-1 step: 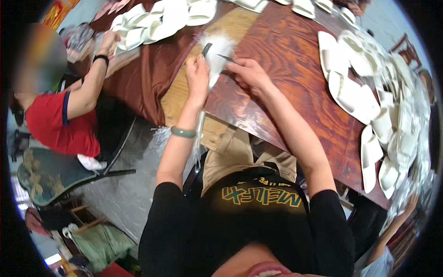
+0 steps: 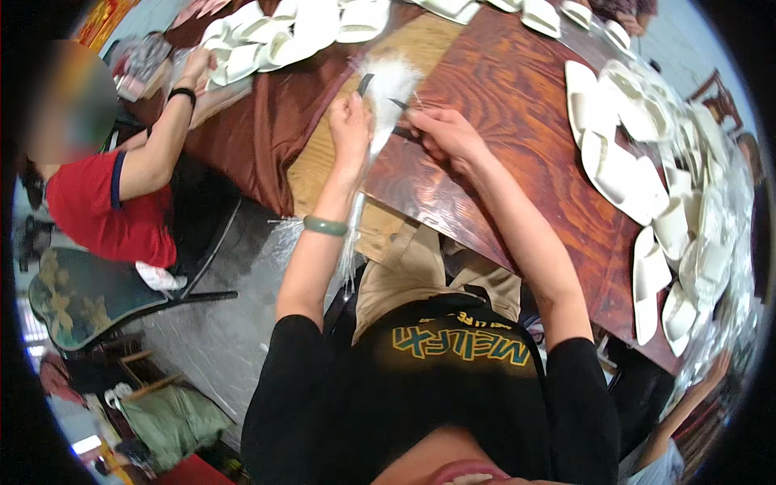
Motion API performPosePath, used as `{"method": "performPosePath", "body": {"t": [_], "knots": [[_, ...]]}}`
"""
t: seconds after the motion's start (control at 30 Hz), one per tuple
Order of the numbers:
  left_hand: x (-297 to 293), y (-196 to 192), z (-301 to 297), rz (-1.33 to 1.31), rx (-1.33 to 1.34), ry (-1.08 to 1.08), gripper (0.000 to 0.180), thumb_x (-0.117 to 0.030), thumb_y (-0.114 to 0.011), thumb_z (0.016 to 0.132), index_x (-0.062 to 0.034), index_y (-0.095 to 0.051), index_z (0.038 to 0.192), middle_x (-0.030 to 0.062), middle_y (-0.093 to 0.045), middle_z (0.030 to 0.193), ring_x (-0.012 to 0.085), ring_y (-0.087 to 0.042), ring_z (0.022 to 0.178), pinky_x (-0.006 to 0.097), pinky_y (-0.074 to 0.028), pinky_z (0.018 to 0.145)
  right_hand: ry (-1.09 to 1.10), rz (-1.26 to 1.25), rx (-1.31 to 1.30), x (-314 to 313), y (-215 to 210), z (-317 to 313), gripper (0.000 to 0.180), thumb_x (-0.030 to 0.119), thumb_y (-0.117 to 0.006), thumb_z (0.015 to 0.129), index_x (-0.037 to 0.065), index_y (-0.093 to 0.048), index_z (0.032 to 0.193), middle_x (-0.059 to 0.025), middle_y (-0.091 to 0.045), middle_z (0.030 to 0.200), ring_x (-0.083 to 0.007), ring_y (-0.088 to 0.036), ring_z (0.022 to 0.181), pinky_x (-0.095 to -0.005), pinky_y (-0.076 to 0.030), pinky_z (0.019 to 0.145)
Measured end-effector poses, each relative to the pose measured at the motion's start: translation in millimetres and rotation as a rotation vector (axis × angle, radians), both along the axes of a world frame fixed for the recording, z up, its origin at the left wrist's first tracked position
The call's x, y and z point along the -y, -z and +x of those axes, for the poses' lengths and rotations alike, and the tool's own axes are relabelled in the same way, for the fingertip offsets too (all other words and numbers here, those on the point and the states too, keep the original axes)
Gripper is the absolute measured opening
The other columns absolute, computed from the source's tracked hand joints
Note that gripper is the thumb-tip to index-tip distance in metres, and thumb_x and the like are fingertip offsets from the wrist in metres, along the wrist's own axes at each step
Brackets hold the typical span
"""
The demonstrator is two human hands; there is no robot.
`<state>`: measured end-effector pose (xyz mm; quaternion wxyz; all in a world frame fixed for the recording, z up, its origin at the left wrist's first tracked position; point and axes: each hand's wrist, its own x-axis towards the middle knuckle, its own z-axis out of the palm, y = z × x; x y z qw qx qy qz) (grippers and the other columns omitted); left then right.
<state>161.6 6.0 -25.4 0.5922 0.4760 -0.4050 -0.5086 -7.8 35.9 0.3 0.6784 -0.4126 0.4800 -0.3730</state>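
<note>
My left hand (image 2: 351, 133) is closed over the light wooden board at the table's near edge. A short dark strip (image 2: 366, 84) juts up from its fingers; I cannot make out its kind. My right hand (image 2: 447, 137), fingers curled, grips a dark pointed tool (image 2: 398, 104) whose tip points left toward the white threads. A second dark part shows below that tip, but the fist hides the rest. Between and beyond both hands lies a fluffy pile of fine white threads (image 2: 392, 81). Loose white threads (image 2: 353, 234) hang off the table edge beside my left wrist.
White slippers (image 2: 618, 174) lie along the right of the reddish wooden table (image 2: 501, 105), with clear plastic wrap (image 2: 719, 267) beside them. More white slippers (image 2: 303, 36) line the far left on brown cloth (image 2: 250, 133). A co-worker in a red shirt (image 2: 109, 210) reaches toward those.
The whole view has shifted slightly, so most table things sit a little farther right and lower. Both hands keep their holds beside the white threads.
</note>
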Motion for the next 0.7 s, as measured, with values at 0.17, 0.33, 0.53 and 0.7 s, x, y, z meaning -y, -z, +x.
{"method": "performPosePath", "body": {"t": [0.17, 0.33, 0.53, 0.7], "knots": [[11, 19, 4, -0.253, 0.482, -0.164, 0.026, -0.024, -0.049, 0.093, 0.0016, -0.049, 0.087, 0.0073, -0.054, 0.068, 0.0182, -0.053, 0.064, 0.031, -0.044, 0.060, -0.126, -0.370, 0.078, -29, -14, 11, 0.022, 0.021, -0.057, 0.090, 0.001, -0.064, 0.093, 0.0022, -0.055, 0.070, -0.0013, -0.040, 0.051, -0.0169, -0.029, 0.046], [2, 18, 4, -0.415, 0.540, 0.028, 0.012, -0.010, -0.052, 0.088, -0.0001, -0.051, 0.095, 0.0091, -0.057, 0.074, 0.0198, -0.055, 0.071, 0.034, -0.044, 0.065, 0.053, -0.927, -0.078, 14, -1, 57, 0.020, 0.016, -0.060, 0.087, -0.001, -0.067, 0.093, 0.0008, -0.061, 0.078, -0.0062, -0.051, 0.066, -0.0191, -0.040, 0.060], [-6, 9, 14, -0.155, 0.212, 0.072, 0.023, -0.018, -0.057, 0.089, -0.0042, -0.061, 0.107, -0.0051, -0.053, 0.073, 0.0022, -0.041, 0.056, 0.018, -0.030, 0.046, 0.228, -0.561, -0.043, 36, 18, 64, 0.017, 0.014, -0.062, 0.084, 0.000, -0.068, 0.094, -0.0038, -0.067, 0.086, -0.0089, -0.058, 0.076, -0.0241, -0.048, 0.071], [-40, -30, 31, 0.032, -0.083, 0.355, 0.030, -0.005, -0.051, 0.086, 0.0010, -0.057, 0.115, 0.0049, -0.062, 0.097, 0.0081, -0.058, 0.079, 0.019, -0.046, 0.066, 0.221, -0.619, -0.182, 37, 28, 87, 0.012, 0.009, -0.059, 0.080, 0.001, -0.065, 0.073, -0.0034, -0.063, 0.064, -0.0114, -0.058, 0.062, -0.0293, -0.048, 0.054]]}}
